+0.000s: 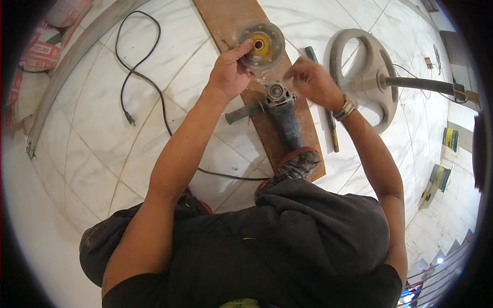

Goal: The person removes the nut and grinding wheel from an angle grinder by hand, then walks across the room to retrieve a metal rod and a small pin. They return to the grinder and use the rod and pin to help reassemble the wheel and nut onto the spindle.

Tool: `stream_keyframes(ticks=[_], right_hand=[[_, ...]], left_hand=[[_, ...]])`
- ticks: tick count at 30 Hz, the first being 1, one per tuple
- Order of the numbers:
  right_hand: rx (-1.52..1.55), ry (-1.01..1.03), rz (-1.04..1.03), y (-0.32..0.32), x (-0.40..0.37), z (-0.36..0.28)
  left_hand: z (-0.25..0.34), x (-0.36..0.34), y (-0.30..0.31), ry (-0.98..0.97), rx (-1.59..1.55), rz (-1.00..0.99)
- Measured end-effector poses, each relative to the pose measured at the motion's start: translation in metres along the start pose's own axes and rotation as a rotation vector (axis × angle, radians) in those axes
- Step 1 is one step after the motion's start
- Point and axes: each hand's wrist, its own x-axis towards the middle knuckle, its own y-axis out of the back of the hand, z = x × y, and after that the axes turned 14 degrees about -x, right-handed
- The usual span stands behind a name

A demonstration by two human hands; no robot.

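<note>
My left hand (229, 74) is closed on the rim of a round grinding disc (275, 45) with a yellow centre and a hole in the middle, its thumb lying across the face. Below the disc, an angle grinder (286, 123) rests on a brown wooden board (218, 13), its bare spindle facing up and its side handle (240, 114) pointing left. My right hand (316, 82) is raised just right of the grinder's head, fingers curled and smeared by motion. Whether it holds anything is not visible. My shoe (298, 165) is against the grinder's rear end.
A black power cord (154, 84) with a plug loops over the white tiles at left. On the right lie a dark rod (328, 120) and a large grey base with cut-outs (382, 59), joined to a pole (423, 84). Printed bags (41, 54) stand at upper left.
</note>
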Motion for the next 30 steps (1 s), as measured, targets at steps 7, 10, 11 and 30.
stream_keyframes(ticks=[7, 10, 11, 30], right_hand=[[-0.161, -0.234, -0.441, -0.053, -0.053, 0.020], [-0.328, -0.191, 0.055, -0.125, -0.093, 0.030], [-0.277, -0.329, 0.015, -0.125, -0.093, 0.010], [-1.080, -0.174, -0.152, 0.021, -0.021, -0.077]], left_hand=[[0.005, -0.008, 0.002, -0.009, -0.052, 0.009], [0.014, -0.002, 0.005, -0.054, -0.068, 0.056], [0.015, -0.002, 0.000, -0.070, -0.067, 0.069], [0.163, 0.010, 0.003, -0.373, -0.066, -0.519]])
